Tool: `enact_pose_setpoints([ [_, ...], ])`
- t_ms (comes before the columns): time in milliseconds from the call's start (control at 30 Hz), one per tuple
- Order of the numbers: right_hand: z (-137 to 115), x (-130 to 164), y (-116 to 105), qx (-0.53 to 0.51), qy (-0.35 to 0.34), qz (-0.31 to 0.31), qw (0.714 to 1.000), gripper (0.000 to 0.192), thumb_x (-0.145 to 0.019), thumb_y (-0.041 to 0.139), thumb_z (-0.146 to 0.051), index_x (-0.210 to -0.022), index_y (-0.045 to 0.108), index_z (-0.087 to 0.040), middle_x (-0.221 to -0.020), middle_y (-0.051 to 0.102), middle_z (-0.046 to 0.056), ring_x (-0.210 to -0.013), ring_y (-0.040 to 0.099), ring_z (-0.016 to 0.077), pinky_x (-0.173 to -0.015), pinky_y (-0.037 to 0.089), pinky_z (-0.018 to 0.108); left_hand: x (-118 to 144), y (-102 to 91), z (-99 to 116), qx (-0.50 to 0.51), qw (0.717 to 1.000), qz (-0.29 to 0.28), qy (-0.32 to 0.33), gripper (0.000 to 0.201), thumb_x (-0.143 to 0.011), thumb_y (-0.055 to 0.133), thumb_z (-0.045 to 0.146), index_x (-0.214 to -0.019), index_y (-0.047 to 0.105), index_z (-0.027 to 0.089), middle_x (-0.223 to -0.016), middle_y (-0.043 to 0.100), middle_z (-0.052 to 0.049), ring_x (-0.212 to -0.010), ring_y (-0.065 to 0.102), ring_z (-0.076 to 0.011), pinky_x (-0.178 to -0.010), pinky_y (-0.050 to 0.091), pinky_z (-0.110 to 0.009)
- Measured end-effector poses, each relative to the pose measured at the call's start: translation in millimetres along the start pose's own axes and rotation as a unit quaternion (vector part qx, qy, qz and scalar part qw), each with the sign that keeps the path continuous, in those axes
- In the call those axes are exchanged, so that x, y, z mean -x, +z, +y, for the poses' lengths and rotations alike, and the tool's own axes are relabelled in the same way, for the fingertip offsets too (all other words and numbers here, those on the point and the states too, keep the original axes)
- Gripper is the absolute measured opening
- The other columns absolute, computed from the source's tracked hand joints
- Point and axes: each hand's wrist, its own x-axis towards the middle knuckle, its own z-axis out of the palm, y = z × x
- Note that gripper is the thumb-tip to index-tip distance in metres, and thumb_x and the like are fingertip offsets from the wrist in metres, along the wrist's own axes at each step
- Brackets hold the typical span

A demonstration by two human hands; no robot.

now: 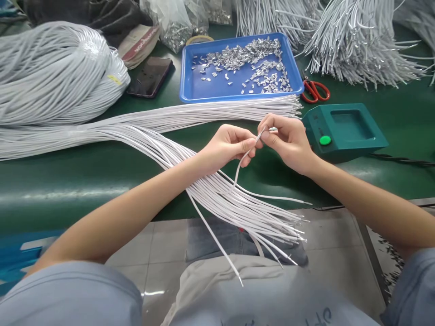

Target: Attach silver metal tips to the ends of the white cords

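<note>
My left hand (233, 145) pinches a single white wire (239, 165) near its end, above the table. Close beside it, my right hand (285, 140) is closed with thumb and finger at the wire's tip; whether a small metal terminal is between them is too small to tell. The wire curves down into a fanned bundle of white wires (217, 194), which passes under my left forearm and hangs over the table's front edge. Behind my hands, a second bundle of white wires (204, 112) lies straight. Right of my right hand stands a green device (343, 131) with a bright green button.
A blue tray (200, 88) holds many small metal terminals. Red-handled scissors (316, 90) lie beside it. A phone (151, 78) and a large coil of grey wire (57, 72) are at left. Wire bundles (360, 40) and plastic bags of terminals (173, 27) stand at the back.
</note>
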Motion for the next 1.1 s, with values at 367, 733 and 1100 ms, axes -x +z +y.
enact_pose_setpoints([
  [367, -20.3, 7.1, 8.9, -0.328, 0.240, -0.114, 0.906, 0.017, -0.076, 0.062, -0.027, -0.065, 0.051, -0.018, -0.063, 0.042, -0.001, -0.058, 0.038, 0.0104, -0.047, 0.028, 0.024, 11.1, -13.1, 5.1, -0.491, 0.824, 0.110, 0.260, 0.011, -0.082, 0.068, 0.031, -0.077, 0.075, 0.023, -0.072, 0.067, -0.005, -0.075, 0.063, -0.0177, -0.069, 0.047, -0.030],
  [733, -6.1, 5.1, 7.3, 0.001, 0.043, 0.150, 0.988, 0.014, -0.078, 0.058, -0.019, -0.091, 0.063, -0.020, -0.075, 0.061, 0.000, -0.062, 0.054, 0.0115, -0.052, 0.043, 0.024, 4.8, 8.6, 9.6, -0.102, 0.981, 0.150, 0.069, 0.017, -0.072, 0.074, 0.029, -0.069, 0.072, 0.012, -0.060, 0.064, -0.003, -0.049, 0.046, -0.0064, -0.046, 0.032, -0.021],
  [1100, 8.8, 5.0, 0.3, 0.400, -0.227, 0.105, 0.882, 0.019, -0.089, 0.057, -0.022, -0.103, 0.067, -0.031, -0.087, 0.070, 0.003, -0.085, 0.063, 0.0215, -0.073, 0.052, 0.036, 7.8, 0.4, 14.8, 0.023, 0.994, 0.074, -0.079, 0.018, -0.072, 0.078, 0.025, -0.065, 0.072, 0.010, -0.050, 0.051, 0.000, -0.041, 0.027, -0.0002, -0.038, 0.015, -0.018],
])
